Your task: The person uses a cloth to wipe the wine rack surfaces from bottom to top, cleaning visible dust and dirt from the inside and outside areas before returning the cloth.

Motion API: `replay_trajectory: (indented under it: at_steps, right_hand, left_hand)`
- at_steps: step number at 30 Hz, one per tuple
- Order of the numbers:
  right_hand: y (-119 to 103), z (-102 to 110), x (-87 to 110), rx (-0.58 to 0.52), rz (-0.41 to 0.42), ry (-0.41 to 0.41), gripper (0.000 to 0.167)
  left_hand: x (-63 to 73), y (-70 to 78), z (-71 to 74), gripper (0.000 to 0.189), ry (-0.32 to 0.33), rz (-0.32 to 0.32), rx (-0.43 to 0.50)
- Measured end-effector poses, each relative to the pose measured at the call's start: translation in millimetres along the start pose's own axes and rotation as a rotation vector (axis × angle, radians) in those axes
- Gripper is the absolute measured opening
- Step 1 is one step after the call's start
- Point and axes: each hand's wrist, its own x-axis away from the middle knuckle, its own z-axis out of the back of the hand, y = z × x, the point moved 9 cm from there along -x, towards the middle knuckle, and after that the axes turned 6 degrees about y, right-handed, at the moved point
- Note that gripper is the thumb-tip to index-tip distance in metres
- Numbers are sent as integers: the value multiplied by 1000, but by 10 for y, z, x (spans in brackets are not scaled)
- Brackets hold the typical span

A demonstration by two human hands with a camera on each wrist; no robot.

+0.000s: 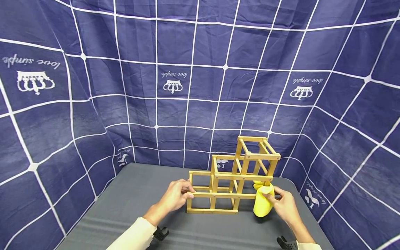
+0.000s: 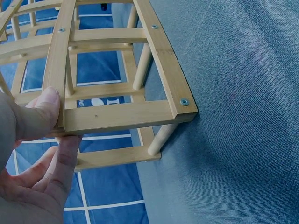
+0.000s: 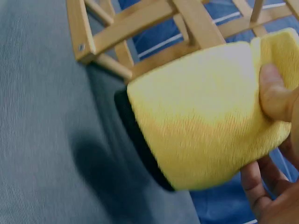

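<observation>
A stepped wooden rack point(image 1: 225, 176) of slats and dowels stands on the grey surface. My left hand point(image 1: 178, 192) pinches its left end, thumb on one side of a slat and fingers on the other; in the left wrist view the thumb point(image 2: 49, 105) presses near a corner joint. At the rack's right end my right hand point(image 1: 283, 203) holds a yellow cloth point(image 1: 263, 203) with a dark edge. The cloth is folded over a rail there, and part of it shows behind the frame. In the right wrist view the cloth point(image 3: 201, 116) hangs between thumb and fingers, covering part of the rack.
Grey fabric point(image 1: 131, 198) covers the flat surface under the rack. A blue curtain point(image 1: 175, 114) with white grid lines hangs behind it and on both sides. Dark bands point(image 1: 160, 233) sit near both wrists.
</observation>
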Motion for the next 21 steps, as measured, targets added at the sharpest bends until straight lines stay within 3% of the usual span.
replay_trajectory:
  at_steps: [4, 7, 14, 18, 21]
  right_hand:
    - [-67, 37, -27, -7, 56, 53, 39]
    - [-136, 106, -58, -75, 76, 120, 36]
    - [-146, 285, -9, -163, 17, 300, 34]
    - [-92, 427, 183, -225, -10, 507, 31]
    - [-199, 548, 352, -298, 67, 700, 31]
  left_hand:
    - [-17, -11, 10, 15, 3, 10, -11]
    - [-16, -25, 13, 16, 0, 27, -16]
    - [14, -18, 2, 14, -4, 47, -7]
    - [30, -23, -9, 14, -6, 64, 6]
    - [24, -22, 0, 13, 2, 61, 9]
